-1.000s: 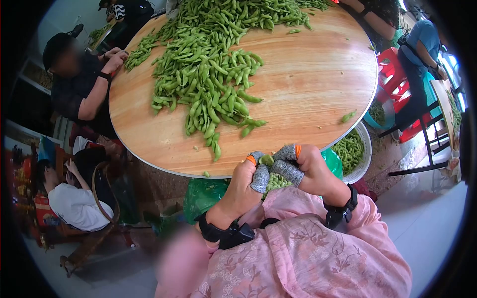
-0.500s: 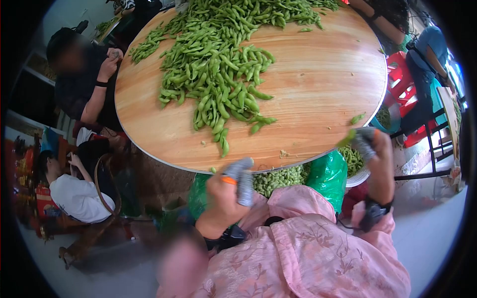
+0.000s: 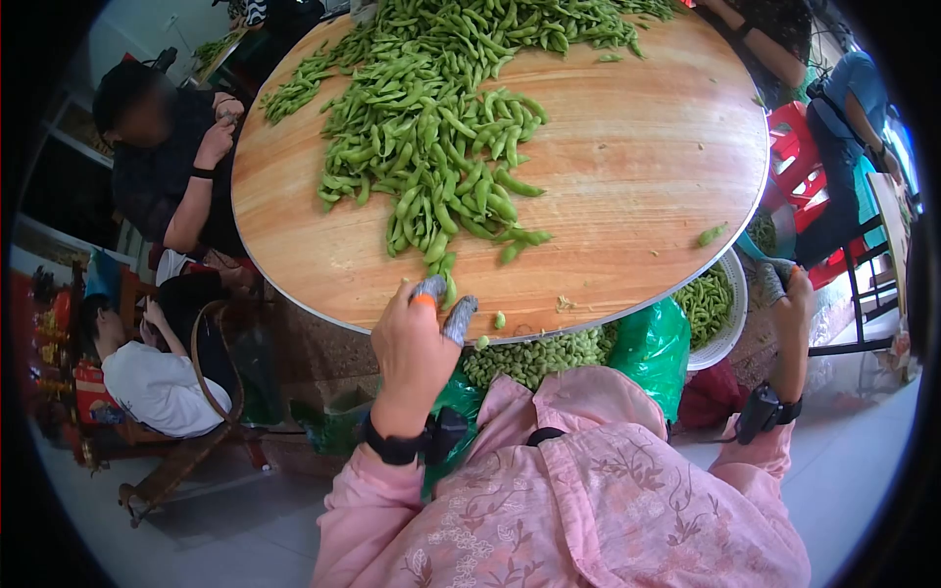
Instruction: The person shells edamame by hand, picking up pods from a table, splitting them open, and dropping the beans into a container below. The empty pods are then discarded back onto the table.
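At the near edge of the table, my left hand (image 3: 412, 343) has thumb and forefinger apart, both in grey finger covers. Its forefinger touches or nearly touches a green soybean pod (image 3: 449, 284) at the tip of the heap. Farther right, past the table edge, my right hand (image 3: 787, 299) is partly turned away; its grey-covered fingers look loosely apart, with no pod visible in them. A large heap of green soybean pods (image 3: 421, 147) spreads over the round wooden table (image 3: 627, 167). Shelled beans (image 3: 539, 359) lie below the edge in front of me.
A white basket of pods (image 3: 727, 333) stands right of a green plastic bag (image 3: 651, 353). One pod (image 3: 712, 235) lies near the table's right edge. People sit at left, one in a white shirt (image 3: 162, 387); red stools (image 3: 796, 157) stand at right.
My left hand has moved up and left to the heap's tip. My right hand has swung right and away from the table; the green pod it held no longer shows in its fingers.
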A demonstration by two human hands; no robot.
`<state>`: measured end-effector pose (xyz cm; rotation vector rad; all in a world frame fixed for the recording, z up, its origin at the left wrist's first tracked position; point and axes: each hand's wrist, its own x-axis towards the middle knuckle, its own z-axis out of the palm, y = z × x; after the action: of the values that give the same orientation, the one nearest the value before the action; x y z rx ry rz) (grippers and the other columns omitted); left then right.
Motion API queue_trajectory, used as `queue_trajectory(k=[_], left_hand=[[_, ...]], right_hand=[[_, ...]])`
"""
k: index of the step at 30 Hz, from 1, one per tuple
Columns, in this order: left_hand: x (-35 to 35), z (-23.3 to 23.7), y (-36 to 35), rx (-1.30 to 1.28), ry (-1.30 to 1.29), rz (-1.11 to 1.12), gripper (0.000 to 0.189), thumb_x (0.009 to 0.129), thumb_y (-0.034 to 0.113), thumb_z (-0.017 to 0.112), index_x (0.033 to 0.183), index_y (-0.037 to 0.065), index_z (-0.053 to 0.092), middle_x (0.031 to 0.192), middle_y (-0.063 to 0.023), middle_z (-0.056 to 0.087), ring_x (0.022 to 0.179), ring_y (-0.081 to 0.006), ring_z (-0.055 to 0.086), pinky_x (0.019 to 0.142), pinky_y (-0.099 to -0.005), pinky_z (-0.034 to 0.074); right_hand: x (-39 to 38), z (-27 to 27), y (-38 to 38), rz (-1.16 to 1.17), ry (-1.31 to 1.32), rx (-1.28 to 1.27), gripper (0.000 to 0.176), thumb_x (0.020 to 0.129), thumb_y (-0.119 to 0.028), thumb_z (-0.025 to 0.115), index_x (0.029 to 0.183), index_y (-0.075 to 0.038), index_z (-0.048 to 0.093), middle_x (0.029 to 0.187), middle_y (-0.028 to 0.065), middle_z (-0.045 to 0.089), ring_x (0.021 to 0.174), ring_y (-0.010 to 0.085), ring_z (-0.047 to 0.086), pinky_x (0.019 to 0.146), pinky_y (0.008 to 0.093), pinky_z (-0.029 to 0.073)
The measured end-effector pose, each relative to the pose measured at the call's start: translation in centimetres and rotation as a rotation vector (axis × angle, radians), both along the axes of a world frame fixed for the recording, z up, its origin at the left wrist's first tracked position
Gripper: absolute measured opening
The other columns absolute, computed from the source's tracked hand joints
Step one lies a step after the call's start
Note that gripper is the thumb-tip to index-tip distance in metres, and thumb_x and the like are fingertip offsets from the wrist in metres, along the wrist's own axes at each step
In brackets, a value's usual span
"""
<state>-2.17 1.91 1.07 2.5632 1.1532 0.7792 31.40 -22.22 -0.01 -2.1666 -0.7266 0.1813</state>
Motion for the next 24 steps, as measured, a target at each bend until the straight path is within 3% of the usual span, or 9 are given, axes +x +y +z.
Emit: queue_trajectory(k=[4, 7, 9, 11, 12, 14, 16, 17, 24], left_hand=[[0.4, -0.6, 1.4, -0.068, 0.21, 0.032, 0.022, 0.074, 0.019, 0.061, 0.084, 0.0, 0.058, 0.079, -0.0151, 0.055, 0.07, -0.032, 0.055, 0.06, -0.0385, 0.043], [0.6, -0.4, 1.5, 0.088, 0.159, -0.076, 0.018, 0.072, 0.015, 0.063, 0.082, 0.0, 0.058, 0.067, -0.0134, 0.055, 0.059, -0.0293, 0.055, 0.054, -0.0359, 0.043], [1.0, -0.1, 0.5, -0.066, -0.059, -0.091, 0.015, 0.072, 0.01, 0.063, 0.082, -0.001, 0.059, 0.066, -0.0125, 0.057, 0.054, -0.0234, 0.056, 0.05, -0.0309, 0.044], [1.5, -0.1, -1.0, -0.119, -0.175, -0.15, 0.014, 0.072, 0.007, 0.063, 0.083, -0.001, 0.059, 0.066, -0.011, 0.058, 0.052, -0.0196, 0.055, 0.05, -0.0284, 0.044], [1.7, 0.1, -1.8, -0.171, -0.288, -0.197, 0.014, 0.071, 0.004, 0.064, 0.083, -0.001, 0.059, 0.066, -0.0095, 0.059, 0.051, -0.0157, 0.054, 0.049, -0.0259, 0.044], [2.1, 1.2, -2.9, -0.099, -0.238, -0.253, 0.017, 0.069, 0.002, 0.065, 0.085, -0.001, 0.059, 0.068, -0.0065, 0.059, 0.054, -0.0117, 0.054, 0.052, -0.0238, 0.045], [2.3, 1.1, -3.2, -0.172, -0.341, -0.373, 0.018, 0.068, 0.001, 0.066, 0.085, -0.001, 0.059, 0.072, -0.0063, 0.059, 0.058, -0.0121, 0.054, 0.054, -0.0231, 0.044], [2.1, 1.6, -3.5, -0.381, -0.344, -0.37, 0.02, 0.067, 0.0, 0.065, 0.087, -0.001, 0.059, 0.075, -0.0073, 0.059, 0.062, -0.0126, 0.055, 0.056, -0.0226, 0.044], [1.8, 1.2, -3.5, -0.232, -0.298, -0.457, 0.022, 0.066, -0.002, 0.064, 0.088, -0.002, 0.059, 0.079, -0.0087, 0.058, 0.066, -0.0156, 0.057, 0.058, -0.0245, 0.046]], right_hand=[[-5.7, 0.9, 3.8, 0.273, 0.192, 0.219, 0.012, 0.08, -0.006, 0.056, 0.086, 0.004, 0.059, 0.073, 0.0037, 0.06, 0.066, 0.0085, 0.054, 0.06, 0.0222, 0.043], [-10.6, 2.0, 7.1, 0.519, 0.499, 0.182, 0.016, 0.078, -0.007, 0.059, 0.089, 0.004, 0.059, 0.077, 0.0057, 0.062, 0.069, 0.0095, 0.056, 0.063, 0.0228, 0.045], [-12.9, 2.1, 9.3, 0.675, 0.638, 0.179, 0.02, 0.079, -0.011, 0.06, 0.092, 0.005, 0.059, 0.077, 0.0052, 0.062, 0.071, 0.0094, 0.055, 0.064, 0.0239, 0.046], [-15.4, 1.5, 11.2, 0.676, 0.842, 0.374, 0.022, 0.08, -0.019, 0.06, 0.087, 0.002, 0.06, 0.072, 0.0029, 0.061, 0.065, 0.0072, 0.053, 0.058, 0.0214, 0.043], [-15.6, 1.5, 11.8, 0.672, 0.84, 0.375, 0.022, 0.08, -0.019, 0.06, 0.087, 0.002, 0.06, 0.072, 0.0029, 0.061, 0.065, 0.0072, 0.053, 0.058, 0.0214, 0.043], [-15.5, 1.6, 12.8, 0.792, 1.129, 0.214, 0.025, 0.081, -0.027, 0.058, 0.081, -0.002, 0.061, 0.068, 0.0, 0.059, 0.057, 0.0046, 0.049, 0.05, 0.0184, 0.037], [-15.7, 1.8, 12.8, 0.8, 1.162, 0.221, 0.025, 0.082, -0.029, 0.056, 0.077, -0.005, 0.061, 0.065, -0.002, 0.057, 0.053, 0.0028, 0.045, 0.045, 0.0169, 0.032], [-15.6, 1.7, 12.6, 0.742, 1.177, 0.233, 0.024, 0.081, -0.028, 0.058, 0.077, -0.004, 0.061, 0.065, -0.0002, 0.058, 0.052, 0.0031, 0.046, 0.045, 0.0159, 0.033], [-15.5, 2.5, 11.8, 0.664, 1.191, 0.258, 0.023, 0.08, -0.024, 0.059, 0.074, -0.002, 0.061, 0.066, 0.0026, 0.059, 0.05, 0.0034, 0.047, 0.043, 0.0151, 0.034]])
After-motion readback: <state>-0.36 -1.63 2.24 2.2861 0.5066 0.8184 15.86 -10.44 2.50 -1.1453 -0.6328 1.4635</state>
